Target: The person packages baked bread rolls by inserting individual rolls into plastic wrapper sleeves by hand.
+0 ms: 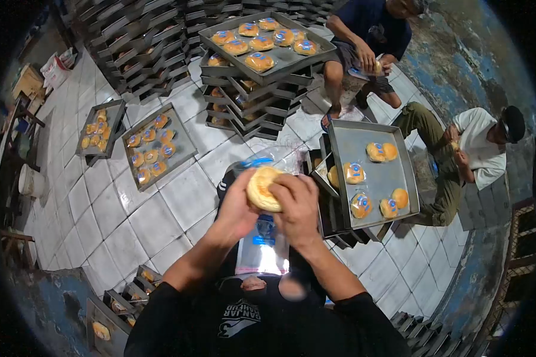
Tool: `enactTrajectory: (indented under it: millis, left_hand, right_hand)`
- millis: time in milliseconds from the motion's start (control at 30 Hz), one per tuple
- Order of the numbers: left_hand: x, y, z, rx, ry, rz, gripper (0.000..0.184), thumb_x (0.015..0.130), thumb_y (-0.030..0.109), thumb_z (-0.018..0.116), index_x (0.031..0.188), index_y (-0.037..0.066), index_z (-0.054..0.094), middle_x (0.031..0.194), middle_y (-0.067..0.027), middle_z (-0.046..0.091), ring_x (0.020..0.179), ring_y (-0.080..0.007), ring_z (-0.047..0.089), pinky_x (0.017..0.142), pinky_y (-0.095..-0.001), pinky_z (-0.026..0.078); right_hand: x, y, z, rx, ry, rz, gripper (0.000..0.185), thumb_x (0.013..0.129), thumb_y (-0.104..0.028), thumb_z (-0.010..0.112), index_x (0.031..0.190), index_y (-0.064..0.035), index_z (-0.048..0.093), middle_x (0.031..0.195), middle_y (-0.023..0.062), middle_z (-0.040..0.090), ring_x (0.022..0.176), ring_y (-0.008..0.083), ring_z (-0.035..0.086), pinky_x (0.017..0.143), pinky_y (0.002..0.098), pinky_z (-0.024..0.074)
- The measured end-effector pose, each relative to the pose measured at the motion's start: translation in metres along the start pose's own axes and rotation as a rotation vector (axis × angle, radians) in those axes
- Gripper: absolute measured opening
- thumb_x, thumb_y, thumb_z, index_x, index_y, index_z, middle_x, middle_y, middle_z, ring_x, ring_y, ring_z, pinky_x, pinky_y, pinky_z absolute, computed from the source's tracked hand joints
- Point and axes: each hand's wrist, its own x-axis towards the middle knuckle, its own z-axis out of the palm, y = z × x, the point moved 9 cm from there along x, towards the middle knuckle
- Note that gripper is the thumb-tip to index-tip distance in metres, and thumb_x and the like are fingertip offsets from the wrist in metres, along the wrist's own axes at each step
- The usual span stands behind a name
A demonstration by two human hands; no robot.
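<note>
One bun [265,188], pinned between both hands. Left hand [235,205] cups its left side; right hand [299,205] has fingers curled over its right edge. Both are part-closed, to bun width; can't see anything else in either. Bun is roundish, no clear long axis. Clear printed bags [263,244] lie bodyward of it, between the forearms; height gap can't be told. Right hand is nearer the right-side tray [378,178], which carries wrapped buns [360,205]. Farther, ahead: tray stack [295,59], dark-shirted co-worker [378,24] sitting just beyond.
</note>
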Motion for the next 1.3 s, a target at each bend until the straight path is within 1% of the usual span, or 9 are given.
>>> enactTrajectory:
  millis: [167, 333, 433, 667, 933, 1000, 1133, 1167, 1300]
  left_hand:
    - [0.007, 0.027, -0.085, -0.035, -0.008, 0.163, 0.043, 0.107, 0.036, 0.046, 0.126, 0.001, 0.061, 0.12, -0.0129, 0.069, 0.112, -0.026, 0.067, 0.101, -0.0393, 0.051]
    - [-0.029, 0.032, -0.051, 0.21, 0.126, 0.475, 0.036, 0.107, 0.025, 0.05, 0.137, 0.007, 0.052, 0.132, -0.0112, 0.062, 0.125, -0.0234, 0.06, 0.108, -0.0406, 0.048]
    - [0.005, 0.061, -0.051, -0.178, -0.192, 0.275, 0.036, 0.106, 0.024, 0.053, 0.138, 0.008, 0.052, 0.134, -0.01, 0.061, 0.123, -0.0231, 0.061, 0.106, -0.0404, 0.049]
    - [-0.02, 0.016, -0.012, -0.031, 0.013, 0.407, 0.036, 0.108, 0.029, 0.048, 0.137, 0.008, 0.053, 0.129, -0.007, 0.062, 0.123, -0.0197, 0.058, 0.11, -0.0378, 0.042]
    - [0.012, 0.045, -0.016, -0.233, -0.247, 0.333, 0.056, 0.107, 0.051, 0.038, 0.138, 0.006, 0.053, 0.134, -0.0136, 0.062, 0.124, -0.0273, 0.06, 0.112, -0.0436, 0.043]
    - [0.019, 0.03, -0.013, -0.142, -0.061, 0.41, 0.055, 0.107, 0.051, 0.038, 0.136, 0.008, 0.055, 0.133, -0.0128, 0.063, 0.124, -0.0262, 0.06, 0.112, -0.0416, 0.043]
    - [0.02, 0.037, -0.023, -0.224, -0.121, 0.325, 0.067, 0.107, 0.059, 0.033, 0.141, 0.004, 0.051, 0.139, -0.0163, 0.06, 0.126, -0.0345, 0.058, 0.112, -0.0489, 0.044]
    - [0.023, 0.038, -0.023, -0.276, -0.175, 0.277, 0.07, 0.106, 0.061, 0.032, 0.142, 0.003, 0.05, 0.14, -0.0172, 0.059, 0.127, -0.0365, 0.058, 0.111, -0.0508, 0.045]
    - [0.03, 0.025, -0.022, -0.235, -0.144, 0.113, 0.082, 0.102, 0.069, 0.029, 0.143, 0.001, 0.05, 0.142, -0.0196, 0.057, 0.129, -0.0405, 0.056, 0.111, -0.055, 0.045]
  right_hand:
    - [-0.034, -0.034, 0.092, 0.147, -0.351, 0.017, 0.065, 0.083, -0.001, 0.065, 0.146, -0.0018, 0.046, 0.153, 0.0219, 0.045, 0.145, 0.038, 0.041, 0.12, 0.0595, 0.0244]
    - [-0.009, -0.024, 0.076, 0.162, -0.245, -0.022, 0.058, 0.082, 0.001, 0.064, 0.138, -0.0012, 0.054, 0.143, 0.0166, 0.056, 0.137, 0.0338, 0.05, 0.118, 0.057, 0.0293]
    - [-0.004, -0.023, 0.072, 0.242, -0.223, -0.039, 0.052, 0.083, -0.002, 0.064, 0.135, -0.0011, 0.056, 0.138, 0.0154, 0.059, 0.131, 0.0313, 0.055, 0.117, 0.0571, 0.0311]
    - [0.013, -0.016, 0.046, 0.01, -0.106, -0.121, 0.046, 0.084, -0.004, 0.067, 0.129, -0.0041, 0.062, 0.132, 0.0123, 0.064, 0.125, 0.0274, 0.062, 0.119, 0.0584, 0.0286]
    - [0.021, -0.018, 0.047, 0.025, -0.188, -0.126, 0.042, 0.088, -0.006, 0.066, 0.129, -0.0056, 0.06, 0.13, 0.0099, 0.064, 0.125, 0.026, 0.061, 0.119, 0.0604, 0.0276]
    - [0.034, -0.002, 0.055, 0.039, -0.164, -0.093, 0.041, 0.088, -0.005, 0.066, 0.128, -0.0061, 0.059, 0.129, 0.0095, 0.064, 0.124, 0.0267, 0.061, 0.119, 0.0607, 0.0277]
    - [0.033, -0.004, 0.04, 0.405, -0.27, -0.092, 0.032, 0.09, -0.004, 0.065, 0.122, -0.005, 0.061, 0.124, 0.0156, 0.064, 0.115, 0.0317, 0.064, 0.104, 0.0509, 0.045]
    - [0.029, -0.003, 0.045, 0.458, -0.257, -0.033, 0.021, 0.088, -0.004, 0.067, 0.109, -0.0023, 0.062, 0.108, 0.0162, 0.067, 0.101, 0.0351, 0.066, 0.087, 0.0447, 0.0512]
    - [0.008, -0.007, 0.074, 0.523, -0.547, 0.067, 0.016, 0.088, -0.005, 0.07, 0.09, -0.0006, 0.055, 0.095, 0.0159, 0.066, 0.088, 0.0317, 0.066, 0.076, 0.0419, 0.0514]
